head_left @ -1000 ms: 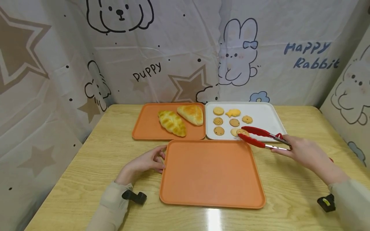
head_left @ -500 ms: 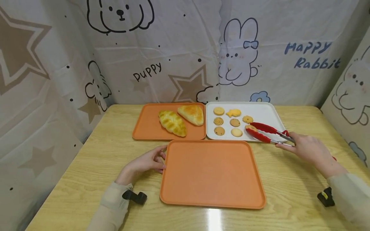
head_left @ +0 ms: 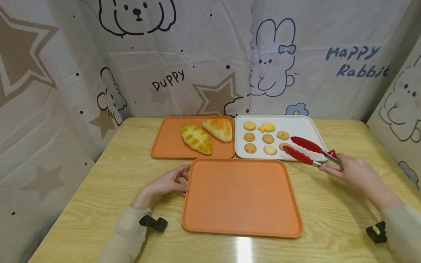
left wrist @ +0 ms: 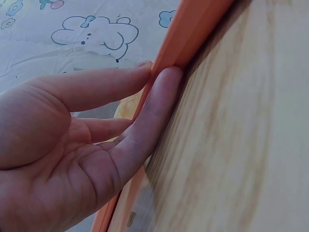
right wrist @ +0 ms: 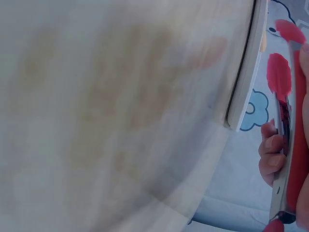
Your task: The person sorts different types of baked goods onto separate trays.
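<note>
My left hand holds the left rim of the front orange tray. Up close in the left wrist view, fingertips touch that rim from two sides. My right hand grips red-tipped metal tongs, also visible in the right wrist view. The tongs' tips are spread over the right part of the white tray, with nothing between them. A round cookie lies by the lower tip, partly covered by it. Several more cookies, including a fish-shaped one, lie to its left.
A second orange tray stands at the back left, bearing a braided bread and a triangular bread. It adjoins the white tray. A printed cloth hangs behind the wooden table.
The round cookie has shifted right, away from the pale cookie it overlapped, and the tongs have released it. Tongs and right hand have moved right and spread wider. My left hand stays put.
</note>
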A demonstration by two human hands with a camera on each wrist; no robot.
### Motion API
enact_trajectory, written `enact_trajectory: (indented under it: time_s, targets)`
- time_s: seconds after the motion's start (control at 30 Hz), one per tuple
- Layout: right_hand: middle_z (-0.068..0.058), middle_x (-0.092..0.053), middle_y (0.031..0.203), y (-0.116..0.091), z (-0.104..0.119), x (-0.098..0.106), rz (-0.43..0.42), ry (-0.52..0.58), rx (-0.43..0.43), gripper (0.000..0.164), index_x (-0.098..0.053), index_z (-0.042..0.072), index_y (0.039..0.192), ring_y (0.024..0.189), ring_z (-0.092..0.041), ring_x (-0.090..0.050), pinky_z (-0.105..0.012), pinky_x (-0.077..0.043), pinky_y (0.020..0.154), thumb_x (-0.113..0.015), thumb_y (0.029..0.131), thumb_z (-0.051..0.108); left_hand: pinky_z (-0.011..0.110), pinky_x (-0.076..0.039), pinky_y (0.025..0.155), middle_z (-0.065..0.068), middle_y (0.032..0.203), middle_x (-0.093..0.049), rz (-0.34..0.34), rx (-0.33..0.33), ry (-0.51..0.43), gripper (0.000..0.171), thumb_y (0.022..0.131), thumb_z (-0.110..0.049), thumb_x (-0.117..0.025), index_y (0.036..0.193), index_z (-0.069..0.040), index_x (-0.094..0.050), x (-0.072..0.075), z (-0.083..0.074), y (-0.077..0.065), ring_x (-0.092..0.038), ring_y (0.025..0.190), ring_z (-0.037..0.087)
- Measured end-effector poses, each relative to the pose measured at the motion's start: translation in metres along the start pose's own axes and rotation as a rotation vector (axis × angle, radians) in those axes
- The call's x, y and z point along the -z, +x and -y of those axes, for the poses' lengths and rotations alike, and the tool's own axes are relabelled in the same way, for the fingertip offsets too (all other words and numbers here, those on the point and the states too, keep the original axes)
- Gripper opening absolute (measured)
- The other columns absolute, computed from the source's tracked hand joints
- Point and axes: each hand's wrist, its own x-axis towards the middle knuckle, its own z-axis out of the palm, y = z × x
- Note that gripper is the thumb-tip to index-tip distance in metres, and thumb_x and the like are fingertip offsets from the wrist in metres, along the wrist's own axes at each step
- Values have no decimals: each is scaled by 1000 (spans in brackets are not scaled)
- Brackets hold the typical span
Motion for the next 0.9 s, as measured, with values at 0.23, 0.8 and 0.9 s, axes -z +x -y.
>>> enact_trajectory:
  time_s: [0.23,0.8,0.9]
  targets:
    - [0,-34,59,-29,-5,-4,-109,8,73,48,-46,5,79,51,-16,-37,-27,-27,44,-64,79,50,36,-55,72,13,108,-37,8,1,3,82,84,0,-61,147,-7,-8,0,-1,1,-58,77,15]
    - [3,-34,63,-91,-35,-18,-32,-29,99,49,-49,3,91,53,-7,-32,-22,-27,47,-72,73,42,36,-55,72,16,110,-38,-12,10,13,82,84,-2,-62,146,-7,-10,1,2,-1,-57,78,16]
    - [-3,-43,68,-93,-42,-18,51,-39,49,62,-47,-5,100,58,-15,-42,-28,-37,49,-70,75,47,36,-55,72,16,110,-38,-4,1,11,81,84,-1,-62,146,-6,-9,1,1,-1,-58,78,16]
